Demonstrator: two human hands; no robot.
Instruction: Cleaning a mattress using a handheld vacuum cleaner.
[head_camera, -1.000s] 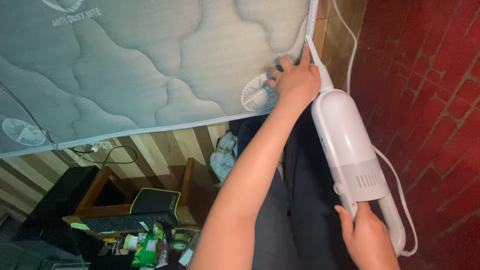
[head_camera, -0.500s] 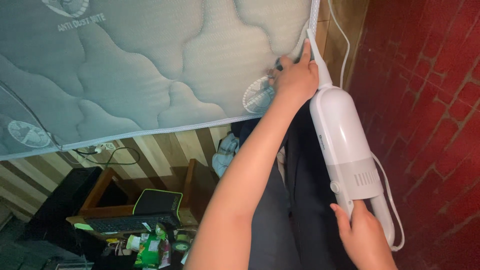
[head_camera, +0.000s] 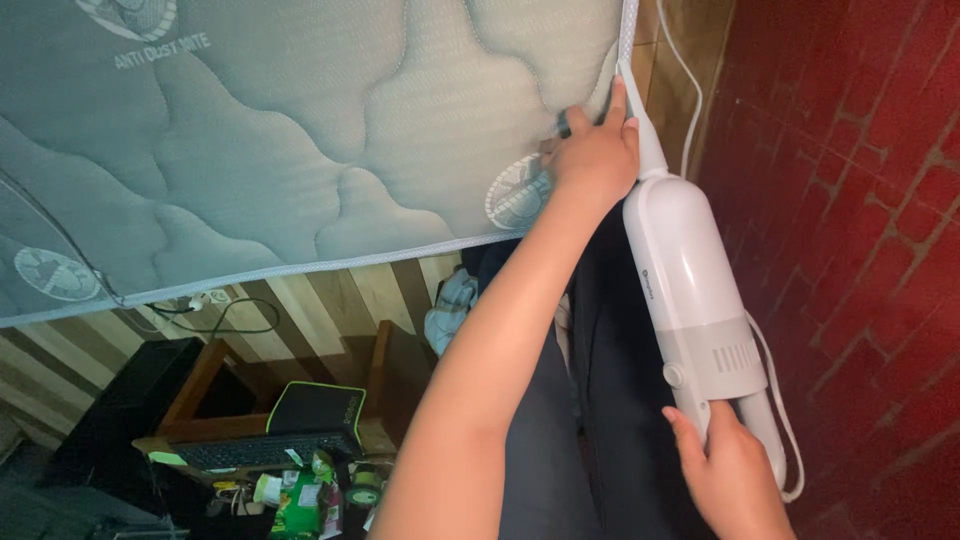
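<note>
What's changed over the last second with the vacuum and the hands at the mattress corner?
Little: the left hand and the handheld vacuum's nozzle crept slightly up the mattress edge. The right hand keeps its grip on the vacuum handle. Nothing was let go; the desk clutter below is unchanged.

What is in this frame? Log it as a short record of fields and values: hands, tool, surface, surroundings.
Left hand: pressed on the mattress near its corner, forefinger along the nozzle
Right hand: gripping the rear handle of the vacuum
Handheld vacuum: white, slim nozzle tip at the mattress side seam
Cord: white, running up along the wall
Mattress: grey-green, quilted, piped edge
Wall: red brick, on the right
Below: wooden desk with a black keyboard and clutter
</note>
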